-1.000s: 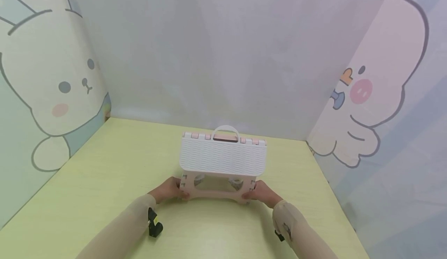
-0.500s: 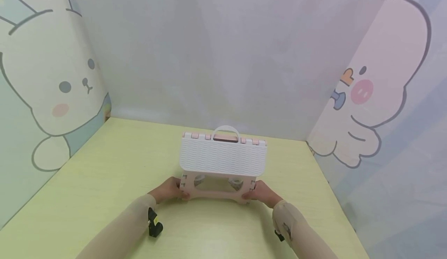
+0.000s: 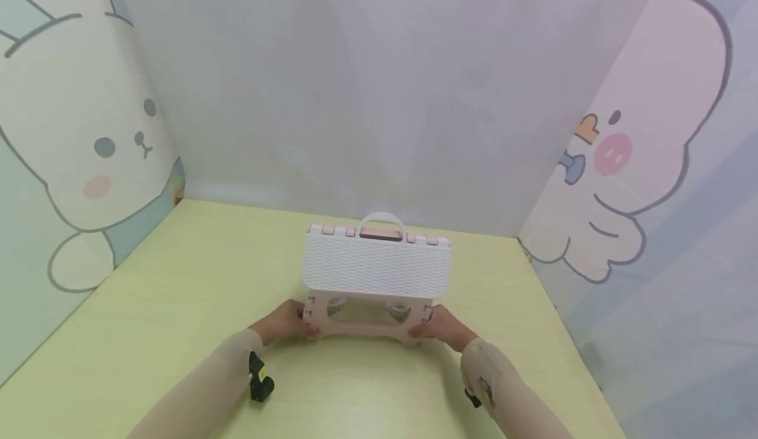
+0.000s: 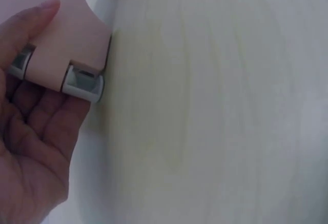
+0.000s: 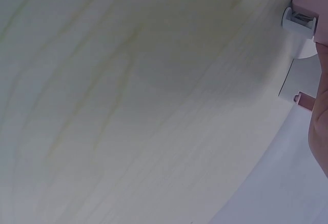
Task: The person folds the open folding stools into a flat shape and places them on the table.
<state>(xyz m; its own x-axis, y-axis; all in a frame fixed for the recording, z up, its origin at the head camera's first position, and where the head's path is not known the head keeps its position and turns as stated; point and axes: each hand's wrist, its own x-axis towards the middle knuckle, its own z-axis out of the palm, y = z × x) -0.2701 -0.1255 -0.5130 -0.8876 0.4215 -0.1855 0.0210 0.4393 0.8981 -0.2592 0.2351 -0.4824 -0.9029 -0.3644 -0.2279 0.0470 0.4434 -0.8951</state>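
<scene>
While the folding stool (image 3: 376, 266) sat around mid-worktop (image 3: 207, 281), toward the far edge, both hands had it by the lower ends of its pink leg panel (image 3: 364, 329). Left hand (image 3: 283, 322) was closed on its side: left wrist view showed thumb laid across the pink face, fingers curled behind the edge by the white hinge pieces (image 4: 83, 83). Right hand (image 3: 444, 327) mirrored that in the head view, thumb on the front, gripping the other side; right wrist view caught only a sliver of it, so couldn't tell exact finger positions. White textured top faced up and toward the person, arched white handle (image 3: 381, 216) at the far side. Couldn't tell whether all feet bore on the surface. Beige sleeves (image 3: 204, 386) on both arms, rabbit print (image 3: 89, 129) on the left wall, duck print (image 3: 645, 129) on the right
</scene>
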